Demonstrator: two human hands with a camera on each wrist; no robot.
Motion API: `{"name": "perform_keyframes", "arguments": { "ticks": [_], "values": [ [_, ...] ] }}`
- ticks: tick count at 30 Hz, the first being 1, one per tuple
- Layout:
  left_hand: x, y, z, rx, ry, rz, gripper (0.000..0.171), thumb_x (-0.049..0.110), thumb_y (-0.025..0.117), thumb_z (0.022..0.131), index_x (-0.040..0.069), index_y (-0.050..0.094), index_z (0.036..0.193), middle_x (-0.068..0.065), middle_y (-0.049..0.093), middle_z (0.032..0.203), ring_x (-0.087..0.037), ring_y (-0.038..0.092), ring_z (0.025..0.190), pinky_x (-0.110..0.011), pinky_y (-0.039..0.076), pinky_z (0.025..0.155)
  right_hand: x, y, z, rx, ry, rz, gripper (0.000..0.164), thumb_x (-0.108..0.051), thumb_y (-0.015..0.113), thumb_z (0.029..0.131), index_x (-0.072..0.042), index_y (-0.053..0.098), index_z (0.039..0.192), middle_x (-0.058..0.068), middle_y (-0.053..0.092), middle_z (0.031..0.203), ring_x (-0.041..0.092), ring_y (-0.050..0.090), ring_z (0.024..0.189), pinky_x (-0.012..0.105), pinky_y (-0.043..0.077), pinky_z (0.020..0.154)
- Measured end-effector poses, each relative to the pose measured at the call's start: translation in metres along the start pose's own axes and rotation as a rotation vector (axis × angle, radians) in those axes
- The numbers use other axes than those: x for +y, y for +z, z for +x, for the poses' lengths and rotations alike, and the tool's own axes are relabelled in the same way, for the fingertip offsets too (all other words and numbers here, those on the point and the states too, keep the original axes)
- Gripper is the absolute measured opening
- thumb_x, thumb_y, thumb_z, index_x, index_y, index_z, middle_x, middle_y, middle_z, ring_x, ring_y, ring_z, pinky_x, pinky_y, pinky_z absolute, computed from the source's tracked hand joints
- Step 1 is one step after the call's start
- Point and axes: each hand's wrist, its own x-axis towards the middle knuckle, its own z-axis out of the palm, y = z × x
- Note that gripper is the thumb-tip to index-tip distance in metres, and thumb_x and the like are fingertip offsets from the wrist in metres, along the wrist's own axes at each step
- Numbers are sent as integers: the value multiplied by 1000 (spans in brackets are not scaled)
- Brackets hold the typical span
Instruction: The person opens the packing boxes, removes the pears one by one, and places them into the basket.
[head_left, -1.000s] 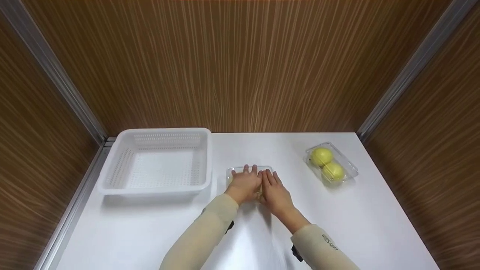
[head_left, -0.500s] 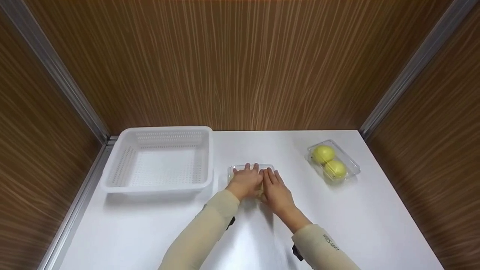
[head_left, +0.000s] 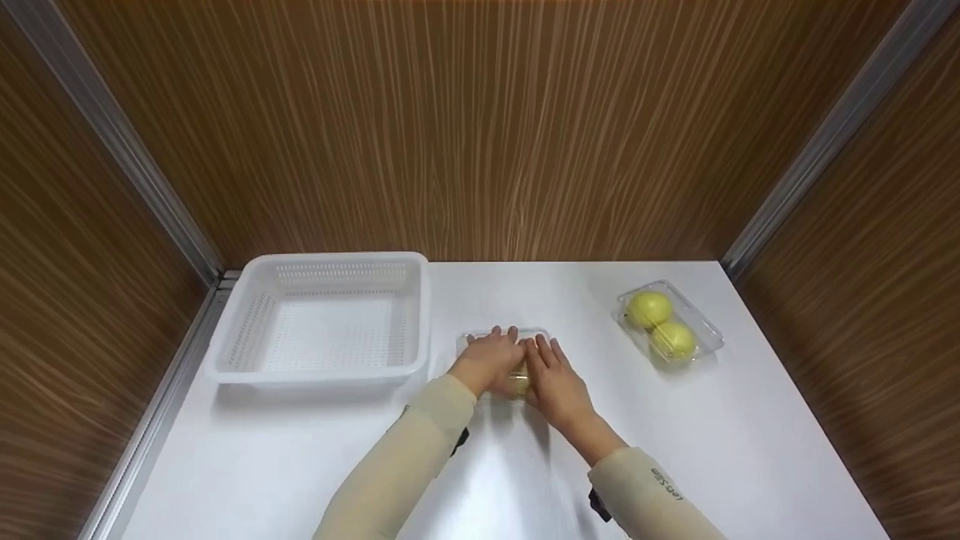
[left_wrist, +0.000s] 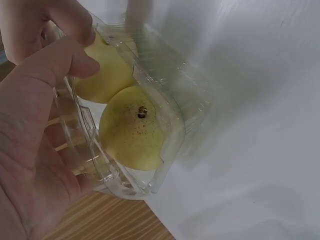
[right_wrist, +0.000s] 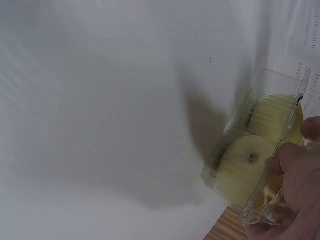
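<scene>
A clear plastic clamshell container [left_wrist: 172, 125] holds two round yellow fruits [left_wrist: 132, 132], one showing a brown, speckled end. In the left wrist view a gap runs between its lid and base, baring the fruits. My left hand [head_left: 484, 364] grips the lid side, thumb near the gap and fingers seen through the plastic. Beside it, my right hand [head_left: 559, 388] holds the same container, its fingers laid forward over the top in the head view. The right wrist view shows that hand's thumb [right_wrist: 282, 157] at the rim, close over a fruit.
A white perforated basket [head_left: 319, 377] stands at the back left of the white table [head_left: 750, 442]. At the back right lies another clear clamshell [head_left: 705, 330] with two yellow fruits [head_left: 649, 309]. Wood-patterned panels [head_left: 480, 135] enclose the back and sides.
Both hands keep nearly the same place on the container. The left hand has shifted slightly, and more of the yellow fruit shows between the hands. The whole head view has moved a little.
</scene>
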Motion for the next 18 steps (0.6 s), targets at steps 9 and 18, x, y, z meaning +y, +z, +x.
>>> {"name": "perform_keyframes", "arguments": {
  "ticks": [9, 18],
  "values": [
    [-11, 9, -13, 61, 42, 65, 88, 52, 75, 79, 23, 39, 154, -9, 35, 160, -34, 36, 145, -63, 44, 103, 1, 1, -3, 48, -65, -80, 67, -16, 65, 83, 2, 47, 145, 23, 46, 149, 43, 44, 137, 47, 47, 105],
    [-33, 32, -36, 171, 105, 29, 85, 55, 67, 84, 31, 31, 157, -3, 25, 165, -34, 24, 150, -53, 27, 119, 7, -5, -8, 42, -73, -86, 66, -20, 67, 85, 1, 48, 145, 23, 47, 149, 42, 46, 136, 48, 50, 101]
  ]
}}
